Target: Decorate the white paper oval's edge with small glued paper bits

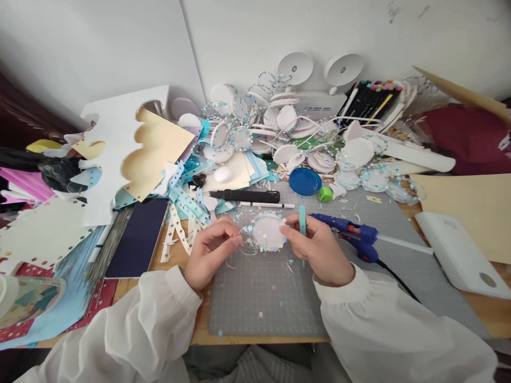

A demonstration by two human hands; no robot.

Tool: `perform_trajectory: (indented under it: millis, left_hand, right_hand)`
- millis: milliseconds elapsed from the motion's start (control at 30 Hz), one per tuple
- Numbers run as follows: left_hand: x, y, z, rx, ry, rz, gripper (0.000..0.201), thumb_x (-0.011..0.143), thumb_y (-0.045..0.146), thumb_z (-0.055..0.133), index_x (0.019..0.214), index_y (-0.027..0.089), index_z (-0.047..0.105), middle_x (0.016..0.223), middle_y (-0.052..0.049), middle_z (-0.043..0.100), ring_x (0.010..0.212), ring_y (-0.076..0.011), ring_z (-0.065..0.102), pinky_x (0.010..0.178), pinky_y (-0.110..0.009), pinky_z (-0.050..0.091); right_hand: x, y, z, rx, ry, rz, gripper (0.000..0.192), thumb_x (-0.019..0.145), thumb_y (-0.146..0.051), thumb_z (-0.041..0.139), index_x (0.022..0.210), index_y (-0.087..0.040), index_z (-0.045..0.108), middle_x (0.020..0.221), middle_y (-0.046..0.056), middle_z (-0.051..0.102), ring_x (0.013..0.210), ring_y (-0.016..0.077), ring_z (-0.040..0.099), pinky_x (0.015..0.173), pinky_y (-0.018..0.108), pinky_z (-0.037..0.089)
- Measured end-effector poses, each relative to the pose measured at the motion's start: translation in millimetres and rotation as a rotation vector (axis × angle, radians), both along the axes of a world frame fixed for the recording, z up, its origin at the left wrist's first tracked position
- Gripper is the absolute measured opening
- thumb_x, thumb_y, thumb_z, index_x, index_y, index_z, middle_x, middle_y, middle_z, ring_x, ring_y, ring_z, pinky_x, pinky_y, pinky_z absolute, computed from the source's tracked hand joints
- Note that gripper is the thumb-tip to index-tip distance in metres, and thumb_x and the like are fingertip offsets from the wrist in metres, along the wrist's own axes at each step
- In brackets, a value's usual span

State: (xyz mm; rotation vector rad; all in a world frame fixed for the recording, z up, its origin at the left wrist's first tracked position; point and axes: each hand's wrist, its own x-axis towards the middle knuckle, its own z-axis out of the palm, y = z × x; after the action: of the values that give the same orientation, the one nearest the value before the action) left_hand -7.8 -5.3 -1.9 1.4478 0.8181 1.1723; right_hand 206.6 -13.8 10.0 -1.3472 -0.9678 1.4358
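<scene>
- Along the tabletop's [203, 327] front edge: grey mat [263, 303].
- Pinched in right hand [321, 250]: stick [302, 221], disc's [268, 232] right rim.
- Pinched in left hand [213, 250]: wire [249, 254], left of disc.

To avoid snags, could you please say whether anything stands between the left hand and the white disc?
Only thin wire with small blue bits, pinched by the left hand, lies between that hand and the white disc.

Pale wall [247, 32], vertical seam [190, 42] left of centre, dark scuffs [393, 10] upper right. Wooden table [203, 324] below, front edge visible. Soft, even light.
</scene>
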Motion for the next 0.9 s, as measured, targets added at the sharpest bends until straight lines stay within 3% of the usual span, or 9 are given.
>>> perform_trajectory:
  millis: [233, 433, 533, 633, 767, 900]
  left_hand:
    - [1.1, -0.7, -0.3, -0.118, -0.016, -0.05, 0.025, 0.09, 0.029, 0.059, 0.068, 0.017, 0.06, 0.07, -0.001, 0.053, 0.069, -0.0139, 0.047, 0.066, -0.027, 0.035]
    - [5.3, -1.5, 8.7, -0.08, 0.141, -0.052, 0.027, 0.091, 0.028, 0.056, 0.067, 0.016, 0.06, 0.067, 0.001, 0.053, 0.066, -0.0116, 0.047, 0.064, -0.024, 0.036]
    - [6.9, -2.2, 11.7, -0.064, 0.23, -0.019, 0.028, 0.09, 0.029, 0.056, 0.066, 0.015, 0.06, 0.064, 0.001, 0.053, 0.062, -0.0108, 0.047, 0.061, -0.023, 0.036]
    - [7.8, -2.3, 11.5, -0.07, 0.273, 0.007, 0.029, 0.09, 0.032, 0.055, 0.067, 0.015, 0.061, 0.063, 0.001, 0.054, 0.06, -0.0107, 0.047, 0.059, -0.022, 0.037]
    - [8.3, -2.0, 8.9, -0.085, 0.287, 0.019, 0.031, 0.089, 0.035, 0.055, 0.068, 0.014, 0.061, 0.062, 0.0, 0.055, 0.059, -0.0108, 0.047, 0.057, -0.021, 0.038]
    - [8.0, -2.5, 6.4, -0.099, 0.304, 0.035, 0.033, 0.089, 0.037, 0.055, 0.065, 0.014, 0.061, 0.058, 0.0, 0.054, 0.057, -0.0108, 0.047, 0.055, -0.021, 0.038]
  right_hand:
    - [-1.8, -0.6, -3.4, 0.054, 0.014, -0.061, 0.029, 0.071, -0.038, 0.075, 0.084, -0.018, 0.058, 0.049, -0.011, 0.038, 0.036, 0.0025, 0.029, 0.036, 0.019, 0.021]
    - [-5.7, -2.4, -2.7, -0.019, -0.027, 0.143, 0.034, 0.07, -0.041, 0.073, 0.086, -0.017, 0.056, 0.056, -0.009, 0.045, 0.036, 0.0018, 0.031, 0.037, 0.02, 0.023]
    - [-6.7, -3.3, -1.4, -0.049, -0.017, 0.194, 0.034, 0.071, -0.043, 0.071, 0.085, -0.018, 0.054, 0.053, -0.01, 0.041, 0.037, 0.0021, 0.029, 0.037, 0.02, 0.021]
    - [-7.0, -3.7, 1.4, -0.068, 0.026, 0.244, 0.036, 0.072, -0.046, 0.068, 0.088, -0.019, 0.051, 0.052, -0.011, 0.037, 0.038, 0.0032, 0.029, 0.038, 0.02, 0.022]
    - [-6.4, -3.8, 0.5, -0.076, 0.063, 0.356, 0.036, 0.077, -0.05, 0.062, 0.09, -0.019, 0.05, 0.062, -0.006, 0.044, 0.045, 0.0057, 0.039, 0.038, 0.02, 0.023]
    - [-6.7, -4.2, -2.9, -0.072, 0.045, 0.369, 0.042, 0.074, -0.049, 0.068, 0.098, -0.019, 0.05, 0.064, -0.006, 0.045, 0.048, 0.0068, 0.041, 0.04, 0.02, 0.024]
